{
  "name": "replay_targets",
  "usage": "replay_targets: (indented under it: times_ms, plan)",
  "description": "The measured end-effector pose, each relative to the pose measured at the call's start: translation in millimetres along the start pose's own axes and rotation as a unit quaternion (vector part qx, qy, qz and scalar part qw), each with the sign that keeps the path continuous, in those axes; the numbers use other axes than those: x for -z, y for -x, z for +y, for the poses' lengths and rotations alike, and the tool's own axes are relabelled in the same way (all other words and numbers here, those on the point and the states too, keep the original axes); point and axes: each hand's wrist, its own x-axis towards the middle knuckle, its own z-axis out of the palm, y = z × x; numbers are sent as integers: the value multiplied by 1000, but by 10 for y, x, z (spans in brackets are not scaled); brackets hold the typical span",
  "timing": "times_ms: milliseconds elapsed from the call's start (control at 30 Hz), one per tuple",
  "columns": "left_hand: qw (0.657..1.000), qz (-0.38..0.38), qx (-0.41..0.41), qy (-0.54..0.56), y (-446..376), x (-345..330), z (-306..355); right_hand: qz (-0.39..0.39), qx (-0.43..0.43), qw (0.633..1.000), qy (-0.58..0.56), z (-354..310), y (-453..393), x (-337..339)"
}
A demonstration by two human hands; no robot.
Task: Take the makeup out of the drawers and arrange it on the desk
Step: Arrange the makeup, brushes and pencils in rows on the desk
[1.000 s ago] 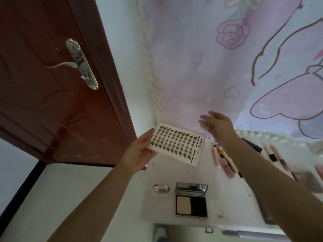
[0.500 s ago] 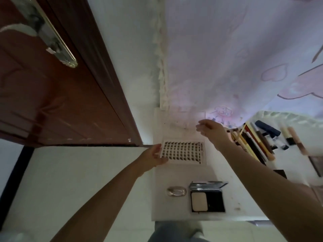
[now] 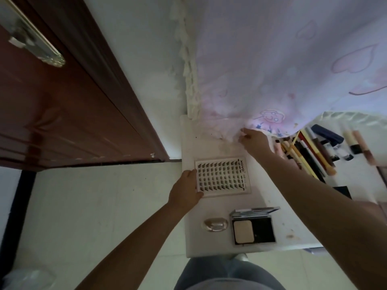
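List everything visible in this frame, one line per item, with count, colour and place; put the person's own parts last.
lash tray: one, white with rows of dark lashes, flat on the desk's left part
powder compact: one, black, open, near the front edge
clear oval case: one, silvery, left of the compact
pencils and tubes: a cluster, count unclear, yellow, black, pink, on the right
desk: one, white
curtain: one, pale pink print, behind the desk
door: one, dark red-brown, left
left hand: grips the tray's left edge
right hand: touches the curtain hem, grip unclear
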Motion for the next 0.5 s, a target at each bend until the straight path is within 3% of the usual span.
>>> replay_targets:
  times_ms: [100,233,433,500]
  plan:
    - [1000,6,5,-3,-1,13,30,-10,7,997,79,-16,11,3]
    - [999,18,17,-38,10,71,116,-7,17,998,62,92,102,74]
    - [984,82,-35,-153,-83,206,651,114,246,961,62,622,549,622]
    - [978,97,-66,-170,-109,162,1010,121,256,957,62,884,726,912]
